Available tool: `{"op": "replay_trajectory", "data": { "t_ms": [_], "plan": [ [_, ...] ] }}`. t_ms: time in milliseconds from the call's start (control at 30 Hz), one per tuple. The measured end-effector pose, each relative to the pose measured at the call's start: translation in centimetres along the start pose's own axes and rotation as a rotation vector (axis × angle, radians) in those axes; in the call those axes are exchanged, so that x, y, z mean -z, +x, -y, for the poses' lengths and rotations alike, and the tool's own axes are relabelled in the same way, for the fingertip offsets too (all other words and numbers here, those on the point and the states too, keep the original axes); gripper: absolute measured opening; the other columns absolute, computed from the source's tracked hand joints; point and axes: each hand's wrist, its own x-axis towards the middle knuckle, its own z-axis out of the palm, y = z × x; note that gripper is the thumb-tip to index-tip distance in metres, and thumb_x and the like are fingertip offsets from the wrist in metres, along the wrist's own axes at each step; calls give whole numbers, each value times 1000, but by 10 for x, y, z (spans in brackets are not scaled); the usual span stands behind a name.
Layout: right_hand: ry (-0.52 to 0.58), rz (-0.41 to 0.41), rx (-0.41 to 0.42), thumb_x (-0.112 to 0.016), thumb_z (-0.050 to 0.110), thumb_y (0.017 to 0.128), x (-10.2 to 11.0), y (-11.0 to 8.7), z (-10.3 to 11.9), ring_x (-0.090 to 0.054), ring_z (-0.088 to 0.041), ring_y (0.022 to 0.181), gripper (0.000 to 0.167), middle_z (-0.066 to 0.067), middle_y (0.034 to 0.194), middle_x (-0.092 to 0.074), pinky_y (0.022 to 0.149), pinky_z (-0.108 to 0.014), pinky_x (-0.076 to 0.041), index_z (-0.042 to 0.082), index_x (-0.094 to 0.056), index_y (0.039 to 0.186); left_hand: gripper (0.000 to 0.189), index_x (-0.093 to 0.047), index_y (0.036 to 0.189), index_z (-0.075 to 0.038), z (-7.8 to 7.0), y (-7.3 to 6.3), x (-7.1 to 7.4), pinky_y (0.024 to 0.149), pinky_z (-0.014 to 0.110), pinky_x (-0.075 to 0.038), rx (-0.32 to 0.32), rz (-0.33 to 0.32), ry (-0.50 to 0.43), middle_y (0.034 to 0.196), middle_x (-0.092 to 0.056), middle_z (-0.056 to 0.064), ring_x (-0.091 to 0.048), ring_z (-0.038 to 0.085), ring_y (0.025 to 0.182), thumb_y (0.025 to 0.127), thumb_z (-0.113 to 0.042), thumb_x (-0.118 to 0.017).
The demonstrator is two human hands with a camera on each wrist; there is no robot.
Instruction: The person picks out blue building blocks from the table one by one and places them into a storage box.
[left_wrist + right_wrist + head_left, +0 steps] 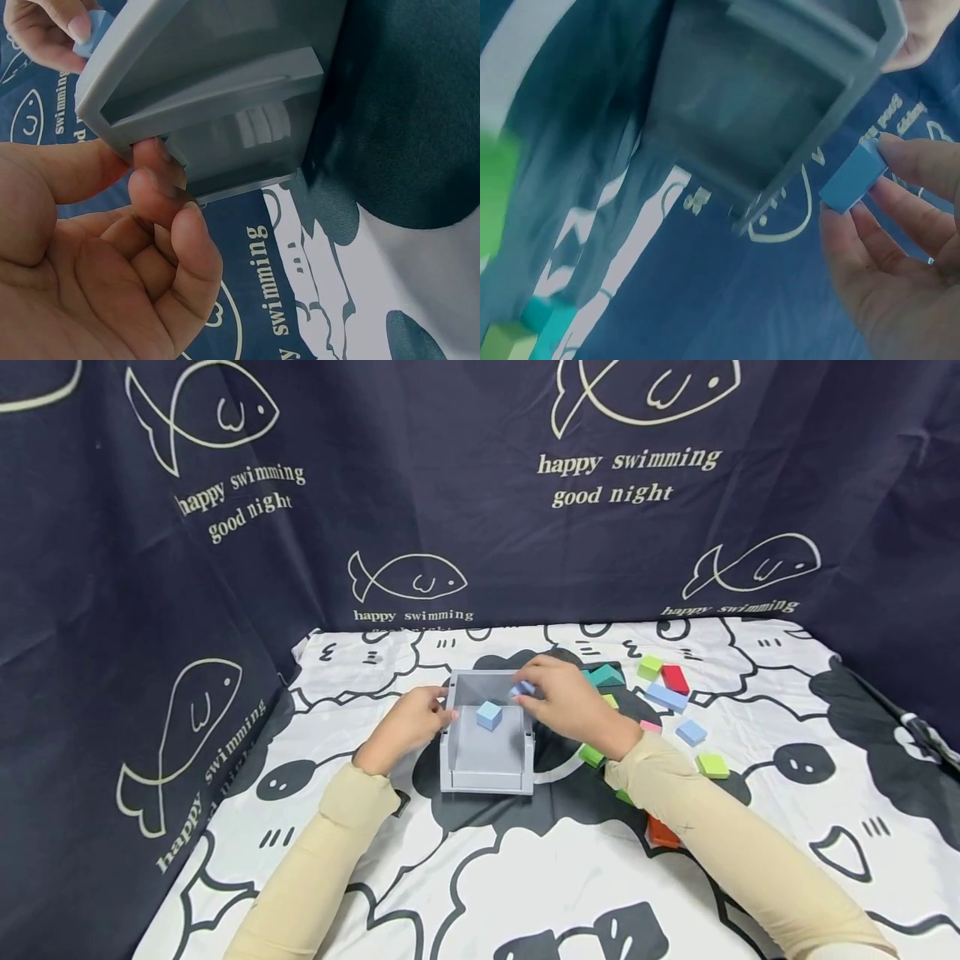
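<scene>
A grey open-fronted plastic bin (pixel 487 781) stands on the cloth in the middle of the head view. My left hand (pixel 405 727) pinches its left side wall between thumb and fingers, seen close up in the left wrist view. Inside the bin lies a light blue block (pixel 489 715). Above the bin's right wall, my right hand (pixel 570 697) holds a second blue block (pixel 853 176) between thumb and fingertips. In the right wrist view this block is apart from the bin wall.
To the right lie loose blocks: a red one (pixel 675 679), a long blue one (pixel 666 697), a small blue one (pixel 691 732), a lime one (pixel 712 766), a teal one (pixel 606 676) and an orange-red one (pixel 663 832). Dark fabric (pixel 480 518) hangs behind the patterned cloth.
</scene>
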Motion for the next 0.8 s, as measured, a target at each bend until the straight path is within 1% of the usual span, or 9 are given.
{"op": "replay_trajectory", "data": {
  "t_ms": [100, 267, 467, 600, 700, 800],
  "plan": [
    [-2, 41, 29, -72, 17, 93, -9, 4, 9, -61, -17, 85, 23, -5, 110, -65, 74, -33, -52, 6, -73, 113, 50, -52, 139, 6, 1, 0, 0, 58, 29, -43, 4, 0, -1, 71, -59, 4, -52, 15, 62, 98, -20, -65],
    [-11, 80, 82, -76, 14, 90, -27, 9, 18, -62, -15, 91, 22, -4, 108, -66, 79, -32, -53, 5, -74, 110, 50, -52, 138, 7, 2, 0, 0, 60, 29, -44, -6, -7, 4, 74, -62, 5, -54, 16, 65, 98, -20, -64],
    [-50, 151, 154, -76, 14, 89, -47, 13, 24, -61, -12, 86, 19, -2, 102, -64, 78, -27, -52, 6, -74, 107, 51, -52, 139, 8, 0, 1, 1, 57, 28, -41, -8, 4, 1, 70, -58, 3, -50, 14, 60, 98, -20, -64],
    [-70, 197, 174, -75, 12, 89, -54, 17, 27, -59, -11, 85, 18, -1, 101, -64, 77, -27, -51, 8, -74, 106, 51, -51, 139, 8, 0, 1, 1, 57, 27, -40, -11, 11, 3, 69, -58, 3, -49, 13, 58, 98, -20, -63],
    [-82, 225, 191, -75, 9, 88, -57, 22, 29, -59, -13, 83, 17, -2, 98, -64, 76, -29, -51, 7, -73, 104, 49, -52, 138, 7, 0, 1, 2, 57, 26, -40, -13, 8, 17, 68, -60, 3, -48, 12, 58, 98, -19, -64],
    [-105, 258, 190, -76, 9, 87, -60, 26, 29, -60, -15, 84, 16, -4, 97, -64, 77, -29, -52, 7, -74, 103, 48, -54, 138, 6, -1, 1, 1, 57, 27, -39, -17, 8, 27, 65, -59, 3, -47, 13, 57, 98, -18, -64]
  ]
}}
